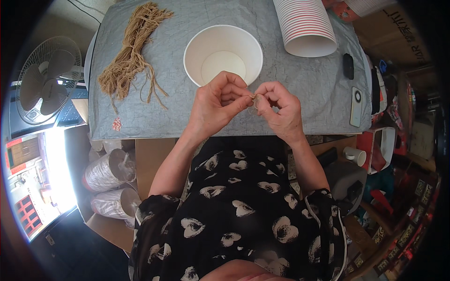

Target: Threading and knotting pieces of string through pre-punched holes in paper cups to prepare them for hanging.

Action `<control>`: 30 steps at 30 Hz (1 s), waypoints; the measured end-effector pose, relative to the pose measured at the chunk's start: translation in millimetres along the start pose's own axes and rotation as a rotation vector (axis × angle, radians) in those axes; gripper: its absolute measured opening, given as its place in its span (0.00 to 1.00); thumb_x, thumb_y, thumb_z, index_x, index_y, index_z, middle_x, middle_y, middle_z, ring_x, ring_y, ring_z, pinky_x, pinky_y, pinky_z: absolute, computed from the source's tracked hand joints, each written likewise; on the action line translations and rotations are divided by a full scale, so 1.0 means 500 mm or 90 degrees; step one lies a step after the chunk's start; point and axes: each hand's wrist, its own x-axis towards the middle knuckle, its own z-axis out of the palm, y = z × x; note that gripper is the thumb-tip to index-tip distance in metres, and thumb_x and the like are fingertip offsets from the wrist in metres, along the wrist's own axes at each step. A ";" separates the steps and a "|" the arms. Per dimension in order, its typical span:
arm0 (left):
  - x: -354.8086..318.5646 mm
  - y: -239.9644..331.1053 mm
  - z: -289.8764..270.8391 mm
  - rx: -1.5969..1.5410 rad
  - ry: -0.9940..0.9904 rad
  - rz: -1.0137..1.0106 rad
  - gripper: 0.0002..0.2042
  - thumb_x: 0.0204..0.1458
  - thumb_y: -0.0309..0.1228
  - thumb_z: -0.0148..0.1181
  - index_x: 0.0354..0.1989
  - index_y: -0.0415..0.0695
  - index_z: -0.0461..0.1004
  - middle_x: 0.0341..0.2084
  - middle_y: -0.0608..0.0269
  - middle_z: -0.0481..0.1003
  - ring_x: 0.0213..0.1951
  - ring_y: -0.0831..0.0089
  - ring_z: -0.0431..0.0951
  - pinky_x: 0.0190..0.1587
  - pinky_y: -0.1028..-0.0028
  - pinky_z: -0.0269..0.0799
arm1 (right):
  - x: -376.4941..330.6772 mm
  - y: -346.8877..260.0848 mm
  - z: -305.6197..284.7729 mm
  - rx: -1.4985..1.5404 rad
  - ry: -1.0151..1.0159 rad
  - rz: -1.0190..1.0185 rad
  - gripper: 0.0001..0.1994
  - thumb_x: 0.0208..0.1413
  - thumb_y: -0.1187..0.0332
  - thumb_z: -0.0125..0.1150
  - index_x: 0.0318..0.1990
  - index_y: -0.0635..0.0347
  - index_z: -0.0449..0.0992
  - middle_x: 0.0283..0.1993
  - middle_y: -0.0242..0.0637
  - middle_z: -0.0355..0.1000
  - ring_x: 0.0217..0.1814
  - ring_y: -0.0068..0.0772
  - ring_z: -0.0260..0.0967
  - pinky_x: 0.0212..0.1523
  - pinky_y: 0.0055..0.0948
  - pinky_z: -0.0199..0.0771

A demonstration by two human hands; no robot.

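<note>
Head view looks down on a person in black clothes [220,206] with pale hearts, whose two bare arms reach to a table with a grey cover [164,124]. Over the near part of the table, the left hand [218,100] has its thumb and fingertips closed in a pinch on a bit of brown string [255,98]. The right hand [283,112] pinches it too, with thumb and finger shut, so the string is between the two hands. It looks thin, light brown and a little fuzzy; it is too small to tell its full shape. Off to the left lies a little patch of red and white bits [116,124]. Past the hands stands a big, round white tub [222,40]. Left of it, a long, messy bundle of brown strings [131,54] has loose ends poking out. To the right, white tubs with red lines [307,25] lie stacked together.
</note>
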 end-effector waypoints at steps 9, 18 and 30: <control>0.001 0.002 -0.007 -0.061 -0.009 -0.033 0.12 0.59 0.19 0.63 0.48 0.37 0.68 0.37 0.57 0.82 0.42 0.71 0.84 0.46 0.75 0.83 | -0.005 -0.008 -0.025 0.042 -0.016 0.029 0.12 0.64 0.76 0.56 0.53 0.66 0.75 0.29 0.29 0.74 0.30 0.15 0.71 0.32 0.17 0.71; 0.003 0.001 -0.007 -0.037 -0.035 -0.029 0.13 0.59 0.20 0.63 0.49 0.38 0.68 0.37 0.57 0.82 0.42 0.71 0.84 0.46 0.75 0.83 | 0.003 -0.003 -0.017 0.025 -0.050 0.009 0.09 0.65 0.74 0.58 0.50 0.66 0.76 0.32 0.29 0.76 0.30 0.14 0.70 0.31 0.15 0.69; 0.003 0.005 -0.018 -0.094 -0.034 -0.069 0.12 0.60 0.20 0.63 0.49 0.38 0.68 0.37 0.57 0.82 0.42 0.70 0.85 0.45 0.75 0.82 | 0.000 -0.002 -0.032 0.034 -0.063 0.027 0.12 0.65 0.74 0.57 0.53 0.66 0.75 0.29 0.26 0.72 0.28 0.12 0.67 0.31 0.16 0.68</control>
